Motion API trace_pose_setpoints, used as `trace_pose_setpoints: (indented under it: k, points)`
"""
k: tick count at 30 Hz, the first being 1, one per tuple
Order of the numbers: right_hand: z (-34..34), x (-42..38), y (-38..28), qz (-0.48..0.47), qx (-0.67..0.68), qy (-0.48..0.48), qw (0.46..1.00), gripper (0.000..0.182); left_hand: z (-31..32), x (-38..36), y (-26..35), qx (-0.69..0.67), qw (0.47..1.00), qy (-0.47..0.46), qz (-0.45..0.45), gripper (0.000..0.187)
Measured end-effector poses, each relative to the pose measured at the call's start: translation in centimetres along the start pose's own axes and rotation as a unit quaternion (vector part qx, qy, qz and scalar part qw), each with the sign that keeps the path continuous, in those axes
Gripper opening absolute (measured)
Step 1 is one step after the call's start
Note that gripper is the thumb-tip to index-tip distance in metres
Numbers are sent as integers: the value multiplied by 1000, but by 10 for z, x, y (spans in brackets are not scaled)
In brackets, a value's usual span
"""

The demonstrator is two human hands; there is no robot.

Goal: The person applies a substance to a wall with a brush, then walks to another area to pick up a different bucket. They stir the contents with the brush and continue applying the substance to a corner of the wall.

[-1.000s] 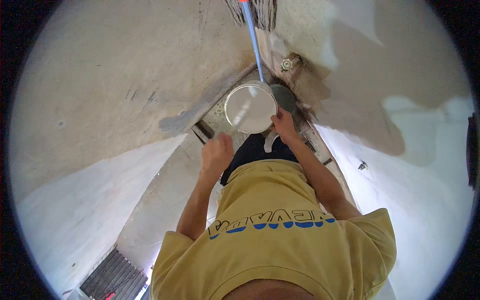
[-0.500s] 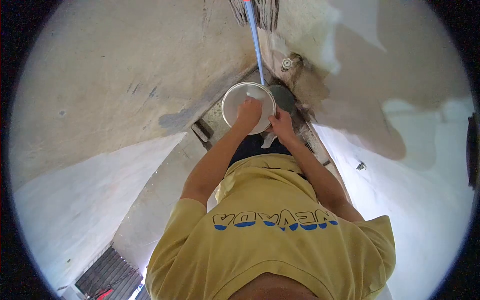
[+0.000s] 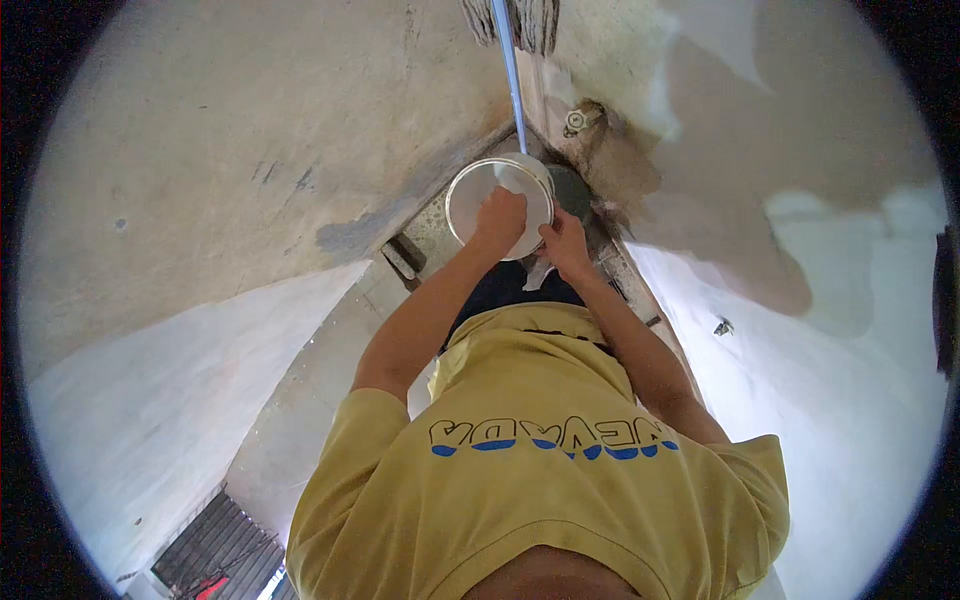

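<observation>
A white round bucket (image 3: pixel 465 190) is tilted with its open mouth toward me. My left hand (image 3: pixel 500 220) is inside the mouth, its fingers curled against the inner wall. A pale patch shows just beyond the knuckles, and what the hand holds, if anything, is hidden. My right hand (image 3: pixel 566 246) grips the rim of the bucket on its right side, thumb at the edge. Below the bucket, close to the right hand, hangs a whitish crumpled piece (image 3: pixel 538 275) that looks like cloth or plastic.
Behind the bucket stands a dark round container (image 3: pixel 570 192) in the corner. A blue pole (image 3: pixel 508 75) leans there beside a grey stringy mop head (image 3: pixel 535 25). A tap (image 3: pixel 575 122) juts from the stained right wall. A block-like piece (image 3: pixel 402 258) lies on the floor at left.
The bucket has tipped slightly, so more of its outer side shows at the top right. My left hand has shifted a little within it; my right hand keeps the rim.
</observation>
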State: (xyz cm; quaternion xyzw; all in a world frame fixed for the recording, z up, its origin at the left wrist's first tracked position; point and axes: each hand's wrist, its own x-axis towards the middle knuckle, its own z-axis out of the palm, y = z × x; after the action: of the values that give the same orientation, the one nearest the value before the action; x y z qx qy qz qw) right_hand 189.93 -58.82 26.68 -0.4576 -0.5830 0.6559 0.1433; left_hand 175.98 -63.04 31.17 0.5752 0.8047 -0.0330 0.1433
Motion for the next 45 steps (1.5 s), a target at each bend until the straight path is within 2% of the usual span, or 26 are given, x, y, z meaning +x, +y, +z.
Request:
trace_pose_setpoints:
  k: [2,6,8,9,11,14,18,20,21,23,26,30,32,33,35,38,39,41,42,44,45]
  points:
    - [-6,-4,-10,9,52,-32,998,33,3,1,4,-23,998,52,26,13]
    - [-1,-3,5,28,114,-29,993,32,0,6,11,-47,998,38,-3,13]
    - [2,0,6,15,72,-15,997,32,-5,3,9,-34,998,-44,43,15]
    - [0,-2,1,15,72,-15,997,32,-4,2,5,-34,998,-44,42,15]
    - [-4,-8,-6,44,165,-41,985,32,-3,-1,-4,-10,995,-73,74,14]
    - [-4,-12,-8,28,116,-31,992,32,-8,3,-18,-27,998,-21,57,13]
    - [4,-4,9,39,104,-32,993,33,3,5,-16,-48,999,-19,15,15]
    - [5,-11,-1,13,65,-3,998,33,27,8,-17,13,998,-60,-12,18]
    - [6,-4,15,14,65,-3,998,33,21,4,-15,12,998,-60,-12,18]
    - [9,10,43,-11,-6,16,1000,34,8,-5,-12,-23,992,-127,4,25]
    - [4,-13,-2,35,74,-5,997,33,20,5,-14,-56,982,-175,50,23]
    - [6,-17,-4,57,125,-15,990,34,33,19,-9,-107,985,-135,26,29]
    - [3,-16,-1,40,65,-15,997,34,30,20,-12,-130,989,-64,3,30]
    - [2,-15,2,41,65,-14,997,34,29,18,-14,-131,989,-65,4,30]
    - [1,-15,3,39,85,-19,995,34,26,13,-19,-93,996,4,-12,25]
    - [2,-19,-5,37,90,-10,995,33,23,15,-22,-97,995,16,-34,21]
    - [3,-11,14,37,91,-9,995,33,23,17,-21,-96,995,16,-34,21]
    - [6,4,45,-29,36,-7,999,34,24,20,-18,-75,997,-27,-4,19]
    - [4,-3,29,-30,36,-7,999,34,28,20,-17,-75,997,-26,-5,19]
    - [-1,-17,0,55,130,-24,990,35,27,19,-14,-41,993,-81,75,20]
    - [-1,-18,0,55,130,-24,990,35,23,17,-13,-41,993,-81,75,20]
